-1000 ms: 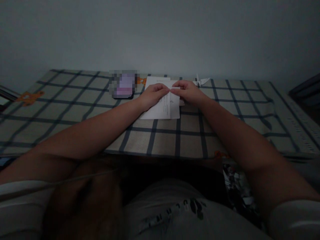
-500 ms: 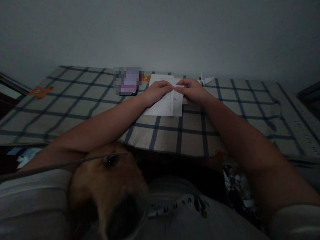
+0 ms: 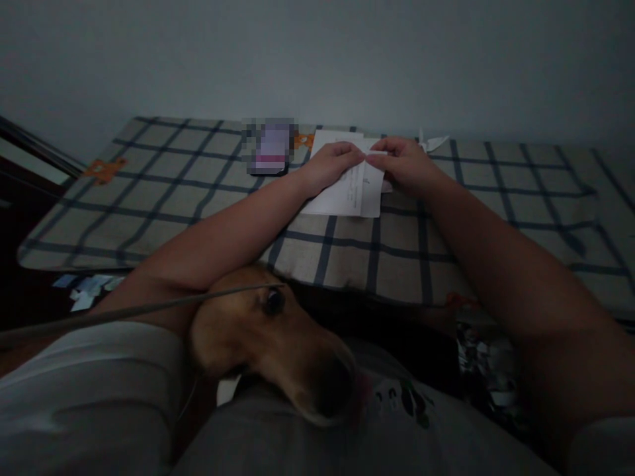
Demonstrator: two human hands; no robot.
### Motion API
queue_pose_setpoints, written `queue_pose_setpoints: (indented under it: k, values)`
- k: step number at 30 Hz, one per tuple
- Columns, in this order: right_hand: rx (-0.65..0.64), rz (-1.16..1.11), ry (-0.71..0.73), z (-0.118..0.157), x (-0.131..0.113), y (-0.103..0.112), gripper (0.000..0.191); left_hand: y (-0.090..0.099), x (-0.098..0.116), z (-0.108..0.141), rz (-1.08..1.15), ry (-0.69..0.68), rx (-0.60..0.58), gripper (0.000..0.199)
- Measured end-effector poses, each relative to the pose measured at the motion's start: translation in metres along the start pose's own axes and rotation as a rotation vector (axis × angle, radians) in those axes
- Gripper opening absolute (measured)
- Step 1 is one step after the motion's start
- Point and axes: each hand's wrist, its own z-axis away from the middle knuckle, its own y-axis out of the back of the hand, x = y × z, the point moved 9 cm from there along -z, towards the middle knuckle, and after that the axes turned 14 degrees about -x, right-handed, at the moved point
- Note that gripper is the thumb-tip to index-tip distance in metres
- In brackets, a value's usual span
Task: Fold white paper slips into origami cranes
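Observation:
Sheets of white printed paper lie on the checked tablecloth. My left hand rests over the paper, its fingertips pinching near the upper middle. Close against it, my right hand has thumb and forefinger closed on a raised bit of the paper. The fingertips of both hands almost meet there. What lies under the right palm is mostly hidden; a small pale piece shows below it. The dim light leaves the print unreadable.
A phone, partly pixelated, lies left of the paper. White crumpled scraps sit behind my right hand. A dog's head pokes up between my left arm and lap. A wall stands behind the table.
The dog's head has moved right and turned its muzzle rightward across my lap. The camera view has shifted, so the table appears higher and further right. Both hands stay on the paper.

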Motion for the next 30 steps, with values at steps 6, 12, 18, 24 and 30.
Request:
queue_pose_setpoints:
  k: [6,12,18,24,30]
  values:
    - [0.002,0.024,-0.015,0.0004,-0.0006,-0.0006,0.017,0.0000,0.0014,0.0030,-0.022,0.017,0.002,0.013]
    - [0.000,0.054,-0.029,0.0031,-0.0056,-0.0022,0.020,-0.0016,0.0029,0.0023,-0.010,-0.006,-0.020,0.012]
    - [-0.020,0.047,-0.032,0.0040,-0.0074,-0.0044,0.024,-0.0013,0.0018,0.0022,-0.026,0.016,-0.017,0.012]
    - [-0.009,0.016,-0.033,0.0045,-0.0080,-0.0057,0.016,-0.0024,0.0034,0.0051,-0.001,0.036,0.000,0.012]
    - [-0.021,0.028,-0.019,0.0037,-0.0073,-0.0069,0.022,-0.0011,0.0019,0.0044,0.008,0.035,-0.001,0.012]
